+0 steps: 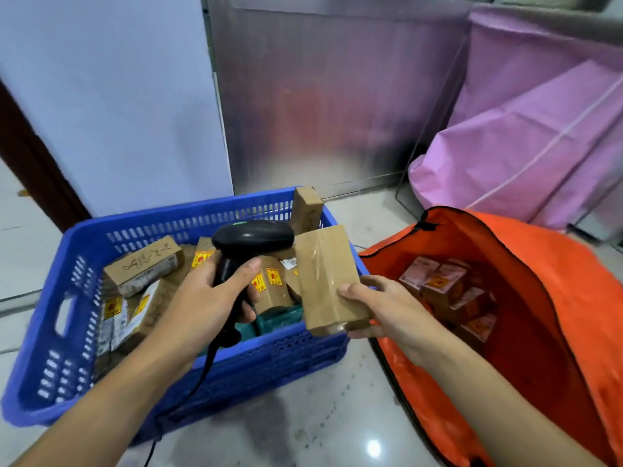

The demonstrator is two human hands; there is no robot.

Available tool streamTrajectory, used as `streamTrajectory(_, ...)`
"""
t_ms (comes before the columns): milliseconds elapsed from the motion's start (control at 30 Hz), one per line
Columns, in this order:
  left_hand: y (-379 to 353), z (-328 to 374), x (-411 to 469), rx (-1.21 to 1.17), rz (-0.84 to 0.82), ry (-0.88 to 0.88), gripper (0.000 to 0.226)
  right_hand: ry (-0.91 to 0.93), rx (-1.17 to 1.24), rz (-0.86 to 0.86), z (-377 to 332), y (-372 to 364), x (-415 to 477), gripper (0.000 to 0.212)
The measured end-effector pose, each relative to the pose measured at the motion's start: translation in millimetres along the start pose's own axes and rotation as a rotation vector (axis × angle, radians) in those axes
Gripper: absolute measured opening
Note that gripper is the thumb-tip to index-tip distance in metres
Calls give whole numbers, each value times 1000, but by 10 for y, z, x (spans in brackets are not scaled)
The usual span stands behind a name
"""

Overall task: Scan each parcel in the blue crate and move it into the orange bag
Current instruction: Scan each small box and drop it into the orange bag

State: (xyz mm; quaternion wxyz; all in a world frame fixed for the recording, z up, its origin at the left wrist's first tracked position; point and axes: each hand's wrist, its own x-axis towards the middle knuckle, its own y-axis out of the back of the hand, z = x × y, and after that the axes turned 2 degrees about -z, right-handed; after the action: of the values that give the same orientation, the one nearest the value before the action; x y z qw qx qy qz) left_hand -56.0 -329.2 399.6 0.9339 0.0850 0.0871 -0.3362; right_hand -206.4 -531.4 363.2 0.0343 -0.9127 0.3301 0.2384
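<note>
Sheet-metal panel (320, 96) across the back, pale wall (118, 96) to its left. Pink fabric cover (539, 136) slumped in the far right corner. Grey floor (303, 416) underneath, glossy. Orange bag (573, 298) on the floor at right, mouth wide, with a cluster of small labelled boxes (445, 281) deep inside. Blue crate (40, 332) on the floor at left, just beside the bag, filled with brown parcels (273, 291), several bearing yellow-and-red stickers. Handwritten parcel (145, 264) lying toward the far left, upright parcel (305, 210) on end at the far right corner, green packet (279, 318) low near the front wall. Plain taped parcel (327, 274) raised above the crate's near right corner, tilted, between crate and bag, not yet in the bag. Black scanner (253, 235) over the crate, head level with that parcel's top and just beside its left edge, cable (205, 365) trailing down over the crate's front wall. Left grip (202, 298) curled round the scanner's handle, thumb laid along the neck. Right grip (381, 305) pinching the taped parcel's lower end, thumb on the front face, fingers underneath.
</note>
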Motion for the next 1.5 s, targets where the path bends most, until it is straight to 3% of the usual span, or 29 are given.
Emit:
streamTrajectory(133, -69, -138, 182, -43, 14, 41, 13, 58, -56, -8, 12, -9, -1, 33)
streamTrajectory(200, -97, -206, 203, -37, 49, 78, 17, 117, -72, 12, 13, -76, -51, 28)
streamTrajectory(400, -206, -153, 99, -105, 115, 71, 38, 357, -280, 143, 106, -376, -344, 55)
streamTrajectory(667, -272, -184, -36, -148, 40, 9, 60, 450, -417, 21, 282, -557, -486, 95)
streamTrajectory(733, -266, -197, -47, -204, -21, 6, 58, 486, -328, -100, 279, -552, -494, 88)
streamTrajectory(800, -245, -171, -47, -289, -51, 46, 52, 515, -190, -183, 237, -547, -497, 67)
streamTrajectory(900, -221, -122, -35, -406, -78, 154, 51, 383, 52, -200, 134, -547, -499, 49)
streamTrajectory(1033, -201, -72, -82, -409, -175, 192, 52, 16, 224, -400, 107, -547, -458, 54)
streamTrajectory(1133, -166, -57, -93, -382, -198, 196, 54, 53, 250, -472, 127, -480, -416, 58)
streamTrajectory(1200, -140, -72, -65, -336, -124, 173, 51, 80, 244, -435, 84, -430, -375, 67)
streamTrajectory(1267, -122, -78, -49, -267, -87, 137, 48, 84, 213, -292, 39, -350, -308, 70)
streamTrajectory(1400, -70, -57, -45, -245, -60, 62, 53, 130, 19, -12, -14, -127, -178, 58)
streamTrajectory(1500, -52, -89, -31, -276, -87, 32, 58, 96, -11, 82, 33, -55, -110, 45)
